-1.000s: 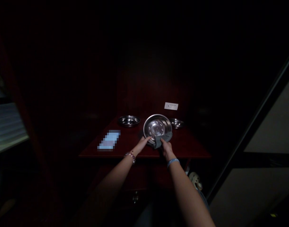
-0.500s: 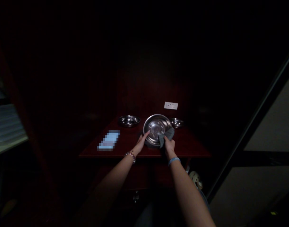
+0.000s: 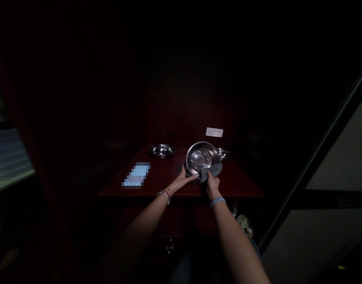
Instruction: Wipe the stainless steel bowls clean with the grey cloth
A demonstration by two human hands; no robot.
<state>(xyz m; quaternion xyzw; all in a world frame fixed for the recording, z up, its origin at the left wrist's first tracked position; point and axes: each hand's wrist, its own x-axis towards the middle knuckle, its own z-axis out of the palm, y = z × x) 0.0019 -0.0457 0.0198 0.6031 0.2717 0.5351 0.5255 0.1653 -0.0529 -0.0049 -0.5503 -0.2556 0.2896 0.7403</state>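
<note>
A shiny metal bowl (image 3: 202, 157) is tilted with its inside facing me, above the dark red tabletop (image 3: 157, 183). My left hand (image 3: 182, 180) grips its lower left rim, thumb along the front and fingers behind. At the lower right rim, my right hand (image 3: 212, 183) pinches a grey cloth (image 3: 213, 170) folded over the bowl's edge. A second metal bowl (image 3: 162, 150) stands upright at the back left. Behind the held bowl, on the right, another metal bowl (image 3: 224, 153) is partly hidden.
A blurred light-blue rectangle (image 3: 136, 175) lies on the left of the tabletop. A white socket panel (image 3: 214, 132) is on the back wall. Below the table are a drawer knob (image 3: 169, 246) and, at right, a pale shoe with holes (image 3: 244, 225).
The held bowl has shifted slightly right and turned. My left hand has moved from its left side to the lower rim, thumb now along the front. The right hand stays with the cloth.
</note>
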